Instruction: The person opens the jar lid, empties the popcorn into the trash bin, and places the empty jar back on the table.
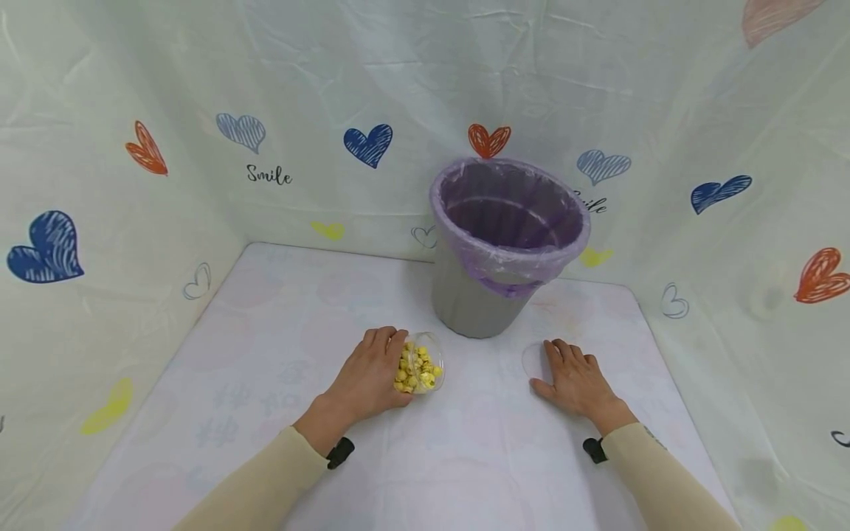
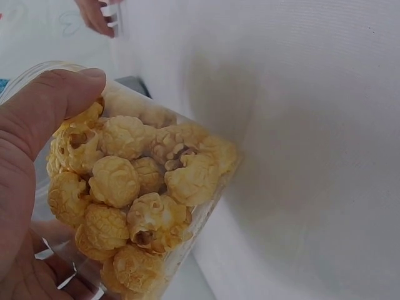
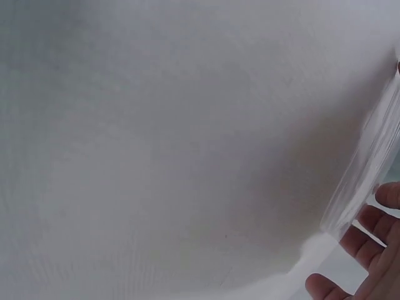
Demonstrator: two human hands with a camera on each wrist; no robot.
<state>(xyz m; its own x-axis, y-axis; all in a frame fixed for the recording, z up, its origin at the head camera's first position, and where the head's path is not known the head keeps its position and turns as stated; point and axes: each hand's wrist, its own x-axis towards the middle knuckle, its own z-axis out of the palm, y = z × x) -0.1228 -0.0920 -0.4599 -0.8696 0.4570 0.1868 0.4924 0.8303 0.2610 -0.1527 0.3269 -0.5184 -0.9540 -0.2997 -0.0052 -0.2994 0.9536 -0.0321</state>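
My left hand (image 1: 373,376) grips a clear plastic tub (image 1: 434,348) of yellow popcorn (image 1: 420,366). In the left wrist view the tub is tilted, with the thumb across its near side and the other fingers beneath it. Popcorn (image 2: 115,181) fills much of the tub. On the right, my right hand (image 1: 576,380) holds a round clear lid (image 1: 533,361) by its edge, low over the table. The right wrist view shows the lid (image 3: 359,175) edge-on beside the fingers (image 3: 362,247); most of the thumb is out of frame.
Behind the hands stands a grey bin (image 1: 465,302) lined with a purple bag (image 1: 511,258), its mouth facing up. A white-covered table (image 1: 319,472) lies under everything. Curtains (image 1: 299,88) printed with hearts enclose the back and both sides.
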